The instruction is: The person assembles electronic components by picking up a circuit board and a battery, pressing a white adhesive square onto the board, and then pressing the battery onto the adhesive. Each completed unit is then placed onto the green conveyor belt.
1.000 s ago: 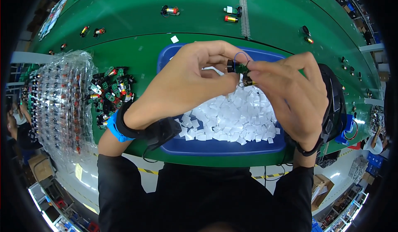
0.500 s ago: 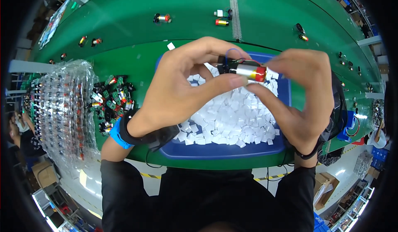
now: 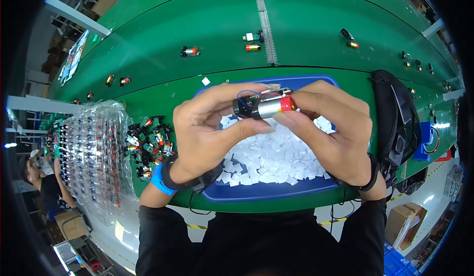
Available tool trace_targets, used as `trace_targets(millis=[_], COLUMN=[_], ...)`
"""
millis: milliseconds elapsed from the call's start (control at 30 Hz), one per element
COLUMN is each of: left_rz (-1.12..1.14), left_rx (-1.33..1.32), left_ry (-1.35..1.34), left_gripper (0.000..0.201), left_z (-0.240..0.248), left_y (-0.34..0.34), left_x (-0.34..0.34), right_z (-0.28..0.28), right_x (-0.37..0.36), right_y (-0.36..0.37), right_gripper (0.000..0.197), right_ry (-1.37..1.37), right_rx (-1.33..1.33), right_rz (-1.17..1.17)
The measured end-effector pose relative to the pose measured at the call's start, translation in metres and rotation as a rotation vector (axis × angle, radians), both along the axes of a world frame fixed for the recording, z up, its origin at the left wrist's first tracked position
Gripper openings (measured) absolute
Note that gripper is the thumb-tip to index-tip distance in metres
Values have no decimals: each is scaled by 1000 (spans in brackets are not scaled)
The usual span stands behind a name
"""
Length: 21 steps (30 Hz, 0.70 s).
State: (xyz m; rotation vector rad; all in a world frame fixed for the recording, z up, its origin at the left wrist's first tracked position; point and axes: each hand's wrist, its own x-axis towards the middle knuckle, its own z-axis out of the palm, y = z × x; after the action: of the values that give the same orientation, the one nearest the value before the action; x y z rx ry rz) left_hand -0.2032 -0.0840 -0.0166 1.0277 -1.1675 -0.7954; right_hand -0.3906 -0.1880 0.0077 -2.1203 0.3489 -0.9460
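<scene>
Between my two hands, above a blue tray, is a small battery assembly lying sideways. It has a silver cylinder with a red end, a black plastic piece at its left, thin blue and red wires, and a narrow board along its top. My left hand grips the black and silver part between thumb below and fingers above. At the red end, the thumb and fingers of my right hand pinch the same assembly. Many small white paper-like squares fill the tray beneath.
Left of the tray lies a heap of similar battery assemblies, beside stacked clear plastic trays holding more. A black bag stands at the right. Several assemblies sit along the green surface beyond. Another person is at far left.
My right hand has come in from the right and closed on the red end. The assembly sits a little lower and further left in view. The view itself has shifted.
</scene>
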Motion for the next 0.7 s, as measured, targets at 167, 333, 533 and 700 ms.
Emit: trace_targets(millis=[167,333,533,700], left_rz=[129,216,228,320], left_rx=[-144,-267,-317,-331], left_ry=[-528,-776,-877,-956], left_gripper=[47,47,48,44], left_z=[5,15,14,9], left_y=[2,0,2,1], left_x=[4,3,3,-5], right_z=[-6,-2,-5,-10], right_x=[3,1,2,9], right_y=[2,4,3,9], right_gripper=[16,15,13,10], right_ry=[-9,42,55,128], right_rx=[-38,85,127,-176], right_rz=[4,37,64,-88])
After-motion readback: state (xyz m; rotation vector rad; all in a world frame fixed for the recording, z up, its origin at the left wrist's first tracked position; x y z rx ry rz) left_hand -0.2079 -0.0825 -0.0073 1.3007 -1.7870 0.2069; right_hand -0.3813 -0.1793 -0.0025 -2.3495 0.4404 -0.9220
